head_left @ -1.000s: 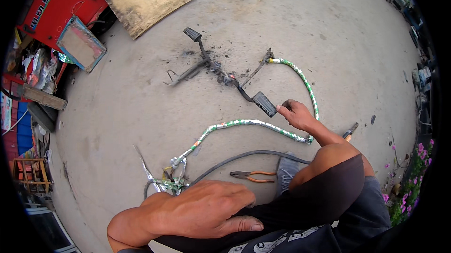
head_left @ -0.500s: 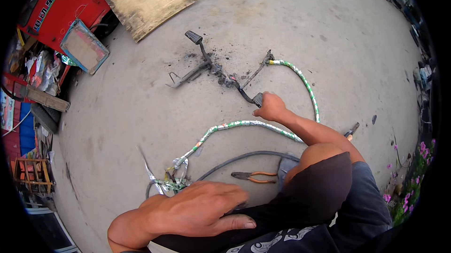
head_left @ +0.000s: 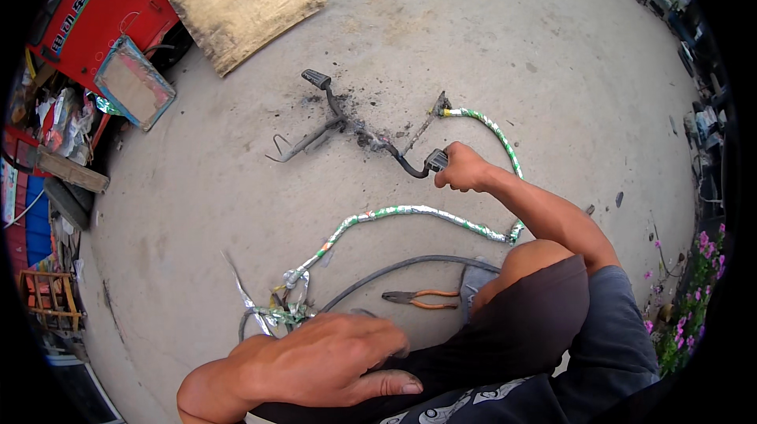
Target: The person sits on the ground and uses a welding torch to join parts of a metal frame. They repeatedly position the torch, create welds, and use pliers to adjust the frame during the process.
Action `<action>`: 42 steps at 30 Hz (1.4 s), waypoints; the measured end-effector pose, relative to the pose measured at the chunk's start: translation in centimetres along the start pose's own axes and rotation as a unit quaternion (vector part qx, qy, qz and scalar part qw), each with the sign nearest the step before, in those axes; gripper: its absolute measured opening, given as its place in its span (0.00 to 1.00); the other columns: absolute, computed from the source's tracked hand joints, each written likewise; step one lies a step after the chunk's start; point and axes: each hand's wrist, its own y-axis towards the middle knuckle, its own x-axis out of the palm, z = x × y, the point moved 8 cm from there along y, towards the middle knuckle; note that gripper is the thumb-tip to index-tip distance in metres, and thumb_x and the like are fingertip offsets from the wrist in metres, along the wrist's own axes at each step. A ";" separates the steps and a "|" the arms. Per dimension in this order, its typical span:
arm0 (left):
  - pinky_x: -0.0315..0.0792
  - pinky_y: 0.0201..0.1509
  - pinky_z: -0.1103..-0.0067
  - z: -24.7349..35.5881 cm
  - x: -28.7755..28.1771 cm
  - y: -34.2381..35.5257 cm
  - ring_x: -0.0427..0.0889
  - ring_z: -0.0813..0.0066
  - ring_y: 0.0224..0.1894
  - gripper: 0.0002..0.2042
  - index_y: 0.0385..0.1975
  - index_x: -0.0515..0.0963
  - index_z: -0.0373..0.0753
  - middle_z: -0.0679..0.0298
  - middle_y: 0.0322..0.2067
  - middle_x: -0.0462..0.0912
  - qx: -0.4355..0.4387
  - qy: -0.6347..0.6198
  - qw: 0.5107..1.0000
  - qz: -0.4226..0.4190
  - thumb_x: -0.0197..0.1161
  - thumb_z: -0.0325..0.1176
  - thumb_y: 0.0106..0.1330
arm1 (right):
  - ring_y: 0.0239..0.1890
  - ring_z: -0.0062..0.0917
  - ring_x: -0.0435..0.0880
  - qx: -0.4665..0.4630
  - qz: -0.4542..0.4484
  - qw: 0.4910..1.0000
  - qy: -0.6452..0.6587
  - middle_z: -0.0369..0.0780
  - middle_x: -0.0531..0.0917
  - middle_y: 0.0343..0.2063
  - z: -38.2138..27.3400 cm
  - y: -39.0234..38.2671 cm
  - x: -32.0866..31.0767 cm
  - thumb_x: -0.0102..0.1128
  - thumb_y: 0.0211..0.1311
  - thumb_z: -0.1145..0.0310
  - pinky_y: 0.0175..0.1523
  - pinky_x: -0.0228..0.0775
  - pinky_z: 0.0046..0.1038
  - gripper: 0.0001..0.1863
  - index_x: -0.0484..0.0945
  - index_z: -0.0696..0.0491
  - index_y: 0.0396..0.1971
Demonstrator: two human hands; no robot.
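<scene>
My right hand (head_left: 464, 168) grips the ribbed rubber footrest (head_left: 436, 160) at the right end of a dark motorcycle footrest bar (head_left: 406, 165). A second rubber footrest (head_left: 316, 78) is at its far left end, and a thin kickstand (head_left: 303, 144) juts out to the left. From near the bar's right part, a rod (head_left: 418, 134) leads to the dark end of a cable wrapped in silver and green foil (head_left: 394, 210). My left hand (head_left: 331, 357) hangs loosely over my left knee, thumb apart, its fingertips partly hidden; nothing shows in it.
Pliers with orange handles (head_left: 432, 298) lie near my right foot, beside a grey cable (head_left: 394, 266). Black crumbs (head_left: 367, 113) litter the concrete around the bar. A wooden board (head_left: 240, 2) leans by a red vehicle (head_left: 118, 10). Pink flowers (head_left: 694, 306) edge the right side.
The bar has turned and shifted slightly: its left end and kickstand are nearer me, while the right footrest, in my right hand, has risen a little. My left hand has stayed on the knee.
</scene>
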 end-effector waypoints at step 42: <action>0.76 0.38 0.67 -4.1 -2.7 7.2 0.83 0.55 0.35 0.19 0.43 0.79 0.36 0.57 0.33 0.81 -0.018 -0.041 0.997 -0.066 0.67 0.47 0.69 | 0.15 0.09 0.63 0.026 -0.188 0.889 0.417 0.29 0.70 0.20 2.5 1.5 -14.0 0.63 0.59 0.69 0.15 0.49 0.16 0.10 0.70 0.50 0.25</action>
